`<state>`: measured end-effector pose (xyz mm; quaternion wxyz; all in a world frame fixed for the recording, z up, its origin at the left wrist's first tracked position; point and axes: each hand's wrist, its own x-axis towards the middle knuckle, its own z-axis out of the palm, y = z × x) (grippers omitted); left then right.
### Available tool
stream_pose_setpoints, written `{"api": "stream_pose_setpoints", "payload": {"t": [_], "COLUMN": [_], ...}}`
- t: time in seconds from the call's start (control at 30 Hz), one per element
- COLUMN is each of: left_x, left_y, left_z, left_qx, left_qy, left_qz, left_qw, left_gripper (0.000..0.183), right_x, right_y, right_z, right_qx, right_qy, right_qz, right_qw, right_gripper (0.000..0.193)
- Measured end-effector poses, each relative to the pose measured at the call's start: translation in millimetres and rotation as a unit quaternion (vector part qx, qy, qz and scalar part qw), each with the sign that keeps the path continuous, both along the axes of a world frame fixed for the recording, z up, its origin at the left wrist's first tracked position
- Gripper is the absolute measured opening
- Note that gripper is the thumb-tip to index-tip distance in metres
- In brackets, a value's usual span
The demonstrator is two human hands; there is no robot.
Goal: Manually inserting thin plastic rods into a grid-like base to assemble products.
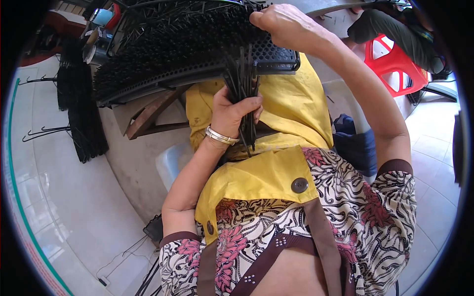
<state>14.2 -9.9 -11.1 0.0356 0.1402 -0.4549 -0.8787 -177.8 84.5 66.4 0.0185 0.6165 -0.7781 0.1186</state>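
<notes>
My left hand (238, 109) is closed around a bundle of thin black rods (241, 81), held upright over my lap at the near edge of a black perforated rack (276, 58). Many black rods (163, 52) stand packed in the rack's holes, leaving its right end bare. Up at the far right of the rack, my right hand (286, 27) is closed, thumb and fingers pinched together beside the standing rods. What lies between its fingertips is too small to make out.
A brown support frame (153, 116) carries the rack. Bunches of black strands (81, 106) hang at the left near metal hooks (47, 132). A red plastic stool (395, 69) and another person's leg (390, 37) are at the right. Loose rods (148, 22) lie behind the rack.
</notes>
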Motion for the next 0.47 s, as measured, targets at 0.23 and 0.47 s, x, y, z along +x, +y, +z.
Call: {"api": "stream_pose_setpoints", "payload": {"t": [0.23, 0.47], "left_x": [2, 3], "left_y": [0, -4], "left_z": [0, -2], "left_qx": [-0.012, -0.004], "left_qy": [-0.006, 0.001], "left_qz": [-0.003, -0.004], "left_qw": [1.000, 1.000], "left_gripper": [0.023, 0.024], "right_x": [-5, -4], "right_y": [5, 4], "right_z": [-22, 11], "right_qx": [-0.083, -0.019], "right_qy": [0.021, 0.028], "right_qz": [-0.023, 0.009], "right_qw": [0.996, 0.999], "right_gripper": [0.019, 0.019]}}
